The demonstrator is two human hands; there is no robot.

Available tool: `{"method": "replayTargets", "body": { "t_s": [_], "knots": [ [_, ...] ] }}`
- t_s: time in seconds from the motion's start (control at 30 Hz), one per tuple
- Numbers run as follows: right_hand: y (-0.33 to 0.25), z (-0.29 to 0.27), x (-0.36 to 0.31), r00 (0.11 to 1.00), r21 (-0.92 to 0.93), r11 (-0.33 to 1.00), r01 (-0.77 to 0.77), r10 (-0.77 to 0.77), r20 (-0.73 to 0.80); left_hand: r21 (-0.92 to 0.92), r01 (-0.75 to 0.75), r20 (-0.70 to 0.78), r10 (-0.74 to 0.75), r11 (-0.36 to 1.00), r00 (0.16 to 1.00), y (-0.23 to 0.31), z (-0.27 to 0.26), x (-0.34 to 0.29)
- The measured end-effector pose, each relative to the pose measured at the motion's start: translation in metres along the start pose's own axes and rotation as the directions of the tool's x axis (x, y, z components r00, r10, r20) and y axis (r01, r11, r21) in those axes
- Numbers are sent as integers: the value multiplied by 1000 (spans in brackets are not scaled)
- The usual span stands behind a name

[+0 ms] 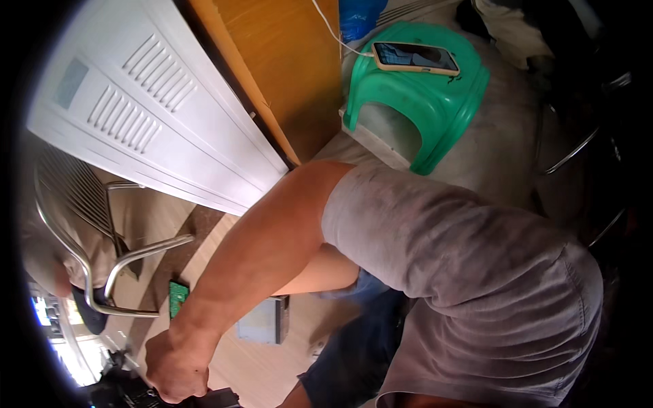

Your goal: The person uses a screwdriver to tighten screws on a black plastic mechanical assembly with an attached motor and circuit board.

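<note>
My right arm, in a grey sleeve, reaches from the right side down to the lower left. At its end my right hand (178,370) is closed in a fist at the lower edge. A dark, blocky piece (221,398) shows just under the fist; what the fingers grip is mostly hidden. Beside the hand lies a tangle of black parts and cables (121,375), partly cut off. A green circuit board (178,297) is just past my wrist. A grey metal box (260,321) rests on the floor beyond my forearm. My left hand is out of view.
A green plastic stool (442,102) carries a phone (416,58) with a white cable (330,27). A white louvred metal panel (156,102) and a wooden board (286,61) stand at the upper left. A metal-framed chair (85,251) is at the left, a blue bag (360,19) on top.
</note>
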State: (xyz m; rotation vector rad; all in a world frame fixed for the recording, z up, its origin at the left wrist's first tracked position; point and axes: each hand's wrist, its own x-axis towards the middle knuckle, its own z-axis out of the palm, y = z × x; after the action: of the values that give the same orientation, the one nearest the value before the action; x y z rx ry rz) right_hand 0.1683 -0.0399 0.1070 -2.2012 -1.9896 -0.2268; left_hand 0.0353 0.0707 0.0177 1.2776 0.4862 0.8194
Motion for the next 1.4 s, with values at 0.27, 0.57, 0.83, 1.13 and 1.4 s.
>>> {"method": "replayTargets", "body": {
  "t_s": [0.27, 0.57, 0.83, 1.13, 1.4],
  "knots": [
    [9, 20, 21, 955, 155, 987, 48, 0, -296, -102, -58, 69, 65, 993, 996, -3, 4, 18],
    [5, 24, 22, 947, 183, 981, 71, -9, -320, -223, -67, 135, 99, 973, 986, 2, -2, 28],
    [5, 30, 10, 951, 369, 912, 177, -62, -303, -476, 42, 397, 172, 879, 902, 20, -17, 31],
    [-7, 37, -26, 989, 798, 603, -6, 123, -86, -714, 201, 369, 117, 670, 922, 26, -10, -17],
    [-12, 26, -25, 997, 839, 539, -71, 52, 51, -545, 131, 203, -21, 828, 979, 41, 10, -25]
  ]
}}
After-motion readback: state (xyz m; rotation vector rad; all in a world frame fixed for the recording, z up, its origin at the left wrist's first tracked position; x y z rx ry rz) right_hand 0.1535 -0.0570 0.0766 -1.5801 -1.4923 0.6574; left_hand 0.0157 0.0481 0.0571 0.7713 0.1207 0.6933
